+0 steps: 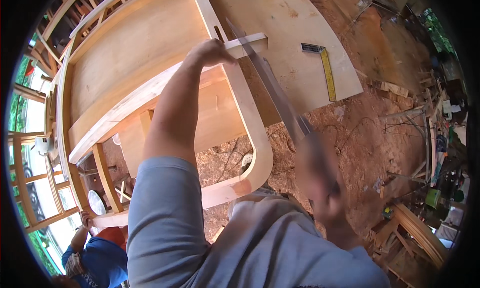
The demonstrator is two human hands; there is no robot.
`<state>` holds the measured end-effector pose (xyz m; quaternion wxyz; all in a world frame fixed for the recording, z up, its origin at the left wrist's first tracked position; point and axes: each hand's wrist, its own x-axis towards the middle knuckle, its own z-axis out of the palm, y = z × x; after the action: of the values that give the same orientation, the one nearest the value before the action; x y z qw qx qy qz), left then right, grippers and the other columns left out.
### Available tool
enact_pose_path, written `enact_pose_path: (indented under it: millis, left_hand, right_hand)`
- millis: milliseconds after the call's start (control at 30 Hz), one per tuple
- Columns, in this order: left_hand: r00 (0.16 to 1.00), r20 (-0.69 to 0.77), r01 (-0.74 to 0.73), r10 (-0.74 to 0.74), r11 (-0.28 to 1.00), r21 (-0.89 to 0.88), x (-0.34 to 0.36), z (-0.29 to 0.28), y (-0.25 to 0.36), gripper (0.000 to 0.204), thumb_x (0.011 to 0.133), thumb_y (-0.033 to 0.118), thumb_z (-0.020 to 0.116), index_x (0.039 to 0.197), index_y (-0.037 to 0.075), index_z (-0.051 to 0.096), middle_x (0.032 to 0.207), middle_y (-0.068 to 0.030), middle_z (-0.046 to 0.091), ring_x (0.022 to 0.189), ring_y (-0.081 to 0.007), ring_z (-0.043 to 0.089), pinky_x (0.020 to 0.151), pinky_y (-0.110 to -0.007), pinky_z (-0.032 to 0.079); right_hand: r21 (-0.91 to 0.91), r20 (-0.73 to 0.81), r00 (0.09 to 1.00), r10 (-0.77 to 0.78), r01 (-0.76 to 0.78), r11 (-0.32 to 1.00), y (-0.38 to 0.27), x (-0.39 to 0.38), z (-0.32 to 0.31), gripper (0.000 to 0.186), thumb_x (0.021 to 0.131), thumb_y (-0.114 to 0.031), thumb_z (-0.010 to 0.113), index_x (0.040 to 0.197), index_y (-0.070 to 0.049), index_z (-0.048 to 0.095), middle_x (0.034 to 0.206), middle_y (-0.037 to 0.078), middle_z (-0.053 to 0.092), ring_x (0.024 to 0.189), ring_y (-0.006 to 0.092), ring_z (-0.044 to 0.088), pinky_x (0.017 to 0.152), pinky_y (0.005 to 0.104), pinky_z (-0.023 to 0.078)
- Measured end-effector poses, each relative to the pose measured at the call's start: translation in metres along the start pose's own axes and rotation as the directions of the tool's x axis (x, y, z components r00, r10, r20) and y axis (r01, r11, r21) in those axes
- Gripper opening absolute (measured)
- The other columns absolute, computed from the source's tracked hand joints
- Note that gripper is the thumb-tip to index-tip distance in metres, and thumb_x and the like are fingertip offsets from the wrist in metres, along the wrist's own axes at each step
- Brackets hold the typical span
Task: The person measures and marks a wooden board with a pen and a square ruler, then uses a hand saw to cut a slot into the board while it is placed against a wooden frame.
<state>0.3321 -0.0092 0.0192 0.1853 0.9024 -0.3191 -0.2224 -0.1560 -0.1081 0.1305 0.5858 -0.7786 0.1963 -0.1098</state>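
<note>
Hand (right) [315,175]: blurry, wrapped round one end of a saw [272,88] | saw: long, thin, flat metal, crossing a wood bar [258,42] | wood bar: pale, straight, square-edged | left hand [212,53]: curled round the wood bar, by a round-cornered wooden frame [263,148] | L-shaped ruler [328,75]: yellow and black, on a flat, curvy-edged board [300,83] | floor [350,133]: rough, brown

The bare left hand [207,54] is resting on a straight, pale wooden beam [258,42], and the blurred right hand [320,177] is gripping a long, grey metal saw [274,91], which is crossing this beam.
</note>
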Motion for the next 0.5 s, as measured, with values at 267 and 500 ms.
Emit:
enact_pose_path:
  millis: [267,500]
  left_hand:
    - [1.0,-0.008,-0.018,0.018,0.999,0.043,0.006,0.007,0.024,0.067,0.062,0.053,0.086,0.102,-0.001,0.077,0.103,-0.0185,0.075,0.099,-0.031,0.071,0.087,-0.04,0.054]
    - [1.0,-0.019,0.004,-0.003,0.999,0.044,0.009,-0.008,0.011,0.071,0.062,0.053,0.087,0.109,0.001,0.078,0.104,-0.0193,0.076,0.1,-0.0334,0.071,0.089,-0.041,0.054]
  right_hand:
    - [-0.115,-0.116,0.963,-0.242,0.229,0.967,0.02,0.186,0.06,0.047,0.104,-0.016,0.057,0.145,0.006,0.05,0.105,0.023,0.07,0.095,0.0272,0.07,0.082,0.0375,0.054]
    - [-0.05,-0.106,0.927,-0.359,0.356,0.933,0.021,0.168,0.07,0.051,0.104,-0.015,0.056,0.149,0.006,0.046,0.113,0.019,0.071,0.092,0.0223,0.07,0.079,0.0354,0.056]
